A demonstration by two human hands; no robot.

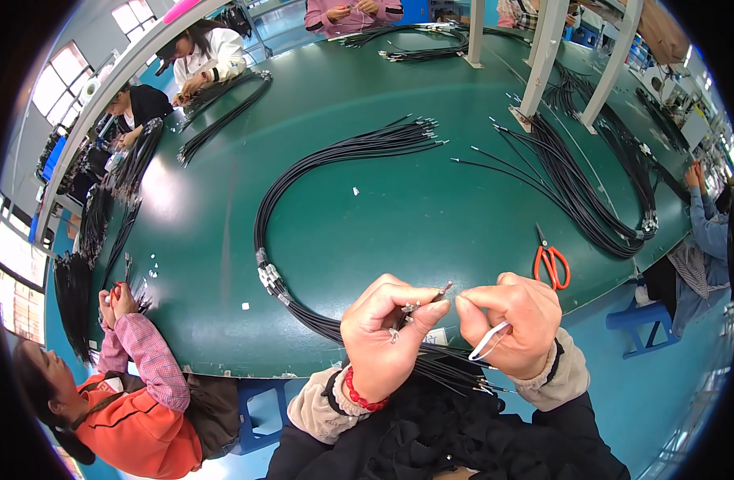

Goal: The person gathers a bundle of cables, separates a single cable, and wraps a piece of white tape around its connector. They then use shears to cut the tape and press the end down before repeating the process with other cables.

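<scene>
Left hand [383, 336] pinches black cable ends [419, 306]; right hand [513, 324] grips a white tie [489, 342], close beside. Orange scissors [551, 264] lie on green table [399, 208] nearby.

One small white rectangular label [436, 335] lies just below the left hand's fingers [399, 308], at the near edge of the green surface [383, 208]; no packages, signs, screens.

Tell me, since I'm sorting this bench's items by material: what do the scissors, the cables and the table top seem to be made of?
Scissors: orange handles look like glossy plastic, the dark blades probably metal.
Cables: matte black jackets, likely rubber or plastic; their silvery ends glint like metal.
Table top: a smooth green surface with soft glare, perhaps a vinyl or rubber mat; I cannot tell which.
</scene>
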